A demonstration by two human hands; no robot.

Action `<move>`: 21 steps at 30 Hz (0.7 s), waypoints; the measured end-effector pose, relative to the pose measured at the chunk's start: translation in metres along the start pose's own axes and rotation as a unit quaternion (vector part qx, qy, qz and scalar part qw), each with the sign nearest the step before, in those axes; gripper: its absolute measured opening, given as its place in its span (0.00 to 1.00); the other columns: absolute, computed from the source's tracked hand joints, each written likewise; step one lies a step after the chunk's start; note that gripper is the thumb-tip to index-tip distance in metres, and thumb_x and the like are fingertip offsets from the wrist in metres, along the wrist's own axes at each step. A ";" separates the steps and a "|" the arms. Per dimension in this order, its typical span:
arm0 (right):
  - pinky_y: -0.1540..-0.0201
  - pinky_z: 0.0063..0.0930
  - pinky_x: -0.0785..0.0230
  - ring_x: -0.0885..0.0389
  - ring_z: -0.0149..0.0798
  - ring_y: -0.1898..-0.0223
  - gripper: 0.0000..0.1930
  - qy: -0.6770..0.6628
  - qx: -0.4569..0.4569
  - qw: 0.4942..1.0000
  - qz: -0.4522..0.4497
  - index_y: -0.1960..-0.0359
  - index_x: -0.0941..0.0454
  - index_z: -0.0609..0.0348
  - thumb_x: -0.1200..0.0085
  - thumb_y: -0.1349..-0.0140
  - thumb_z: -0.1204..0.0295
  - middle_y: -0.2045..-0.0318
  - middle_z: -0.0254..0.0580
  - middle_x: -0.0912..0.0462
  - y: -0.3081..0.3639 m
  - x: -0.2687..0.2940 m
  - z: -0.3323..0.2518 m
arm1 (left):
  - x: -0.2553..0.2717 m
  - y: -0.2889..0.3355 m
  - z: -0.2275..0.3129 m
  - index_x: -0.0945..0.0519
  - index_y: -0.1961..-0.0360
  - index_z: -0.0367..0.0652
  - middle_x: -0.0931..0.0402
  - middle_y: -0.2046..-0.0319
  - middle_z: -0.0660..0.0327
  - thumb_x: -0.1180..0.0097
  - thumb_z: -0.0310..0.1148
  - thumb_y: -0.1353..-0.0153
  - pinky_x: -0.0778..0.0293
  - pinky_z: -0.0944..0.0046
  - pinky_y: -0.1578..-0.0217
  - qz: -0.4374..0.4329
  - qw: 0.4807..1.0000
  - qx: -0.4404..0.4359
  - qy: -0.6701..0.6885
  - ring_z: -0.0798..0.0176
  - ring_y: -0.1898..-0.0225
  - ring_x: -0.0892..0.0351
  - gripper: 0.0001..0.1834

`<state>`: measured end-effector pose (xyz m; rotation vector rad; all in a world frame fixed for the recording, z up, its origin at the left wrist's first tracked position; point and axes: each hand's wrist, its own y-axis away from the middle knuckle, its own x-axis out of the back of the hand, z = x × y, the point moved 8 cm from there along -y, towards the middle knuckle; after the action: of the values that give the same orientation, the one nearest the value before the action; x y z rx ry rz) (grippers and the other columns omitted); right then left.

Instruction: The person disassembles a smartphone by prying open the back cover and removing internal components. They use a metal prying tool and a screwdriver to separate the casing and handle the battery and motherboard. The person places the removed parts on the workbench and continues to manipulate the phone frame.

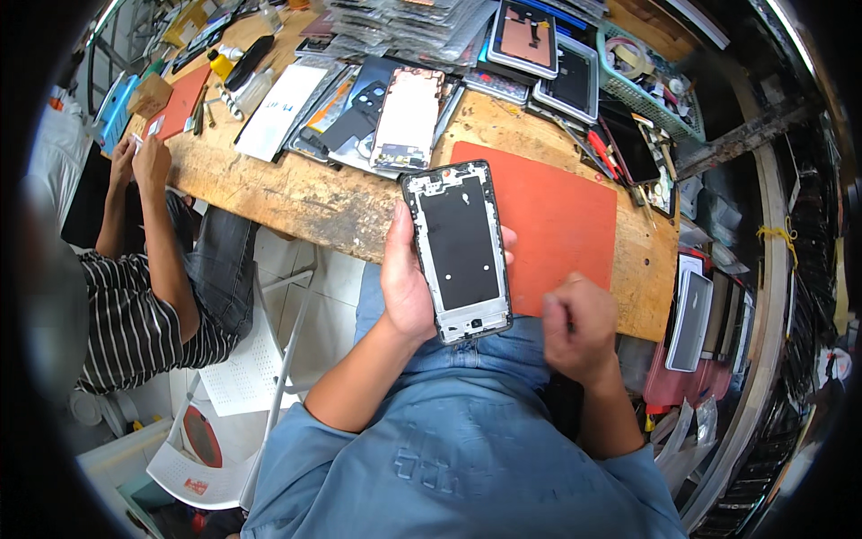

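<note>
A phone mid-frame [461,247], silver-grey with a black panel in its middle and a dark rim, is tilted up above my lap. My left hand [409,286] grips it from below, thumb along its left edge and fingertips showing at its right edge. To the right of the frame, my right hand [582,328] hovers by the table's front edge with its fingers curled in. Whatever is inside those fingers, if anything, is hidden. An orange-red mat [561,225] lies on the wooden table [287,202] just beyond both hands.
Phone parts, among them a copper-coloured panel [409,117], lie past the mat. Stacked bagged parts [404,31] rise behind. Red-handled pliers [603,154] and a green basket [642,85] sit at the right. At the left, a co-worker in a striped shirt [130,314] sits holding something small.
</note>
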<state>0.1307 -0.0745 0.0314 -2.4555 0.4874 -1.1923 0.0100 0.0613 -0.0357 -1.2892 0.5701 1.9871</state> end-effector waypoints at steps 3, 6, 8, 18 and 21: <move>0.65 0.34 0.27 0.20 0.42 0.69 0.08 -0.031 -0.120 0.988 0.095 0.60 0.21 0.63 0.34 0.37 0.81 0.67 0.44 0.20 0.006 0.018 0.028 | 0.004 0.004 0.002 0.25 0.31 0.38 0.15 0.48 0.40 0.77 0.72 0.21 0.13 0.50 0.49 0.001 1.000 -0.004 0.001 0.49 0.52 0.10 0.49; 0.60 0.32 0.25 0.17 0.42 0.63 0.15 -0.050 -0.162 0.972 0.164 0.52 0.19 0.65 0.30 0.39 0.78 0.60 0.47 0.16 -0.001 0.028 0.031 | 0.002 0.004 0.003 0.26 0.31 0.37 0.15 0.47 0.39 0.78 0.71 0.21 0.13 0.51 0.49 -0.008 1.000 -0.012 0.007 0.49 0.51 0.10 0.49; 0.54 0.34 0.21 0.15 0.47 0.52 0.25 -0.011 -0.144 0.985 0.095 0.44 0.20 0.66 0.25 0.42 0.75 0.50 0.54 0.15 -0.003 0.028 0.030 | 0.000 0.003 0.003 0.26 0.30 0.37 0.16 0.46 0.40 0.79 0.71 0.20 0.13 0.52 0.47 -0.016 1.000 -0.023 0.006 0.50 0.50 0.11 0.49; 0.46 0.40 0.19 0.14 0.52 0.46 0.37 -0.090 -0.056 0.994 -0.022 0.37 0.21 0.66 0.20 0.50 0.70 0.44 0.56 0.18 -0.013 -0.032 -0.014 | -0.005 0.006 -0.012 0.54 0.15 0.45 0.27 0.36 0.51 0.55 0.58 0.18 0.26 0.59 0.34 0.038 0.990 -0.073 -0.117 0.62 0.37 0.23 0.44; 0.45 0.36 0.20 0.14 0.46 0.46 0.37 -0.234 -0.107 0.963 -0.073 0.36 0.21 0.67 0.22 0.50 0.74 0.44 0.55 0.18 -0.004 -0.040 0.003 | -0.013 0.009 0.003 0.52 0.15 0.44 0.27 0.41 0.54 0.48 0.58 0.20 0.27 0.61 0.37 0.067 0.954 -0.060 -0.287 0.66 0.43 0.24 0.46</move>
<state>0.1102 -0.0524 0.0044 -2.8793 0.3110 -0.5887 0.0049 0.0536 -0.0229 -0.6864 0.2577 2.3992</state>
